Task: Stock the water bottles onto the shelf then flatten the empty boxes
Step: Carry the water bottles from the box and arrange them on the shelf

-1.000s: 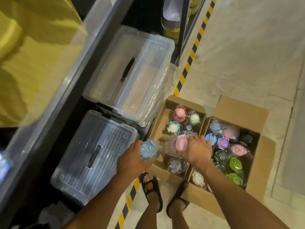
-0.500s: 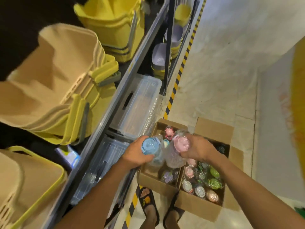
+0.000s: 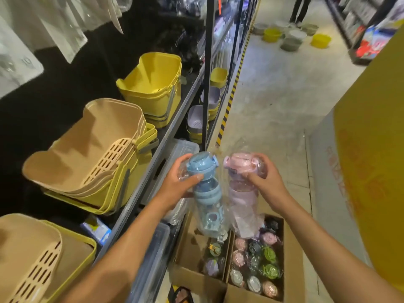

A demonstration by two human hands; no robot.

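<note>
While both bottles were held above the boxes, their long axes ran near upright, caps toward the camera, bases pointing down at the cartons. Blue bottle [image 3: 206, 193] leaned a little, cap up-left, base down-right; left hand [image 3: 181, 184] gripped it just under the cap, thumb across the front. Pink bottle [image 3: 242, 193] sat just beside it on the right, the wraps close or touching, can't tell which; right hand [image 3: 265, 182] gripped it at the neck, fingers curled over the lid. Both bottles were translucent with coloured flip-top lids, each in a loose clear plastic bag; the blue one had a matching band and strap piece lower down.

Left box [image 3: 190, 243] was open on the floor [image 3: 273, 95], mostly bare cardboard with a few bottles at its near end. Right box [image 3: 291, 259] touched it side by side, packed with wrapped bottles [image 3: 253, 281] standing caps up, pink, green, dark.

Shelf edge [image 3: 150, 162] ran diagonally just left of the left hand. On the shelf were stacked beige baskets [image 3: 91, 149] and yellow baskets [image 3: 153, 84], with dark open space behind them. Clear bins [image 3: 153, 254] sat under the shelf beside the left box. Aisle floor to the right lay open along the striped tape [image 3: 229, 99]
</note>
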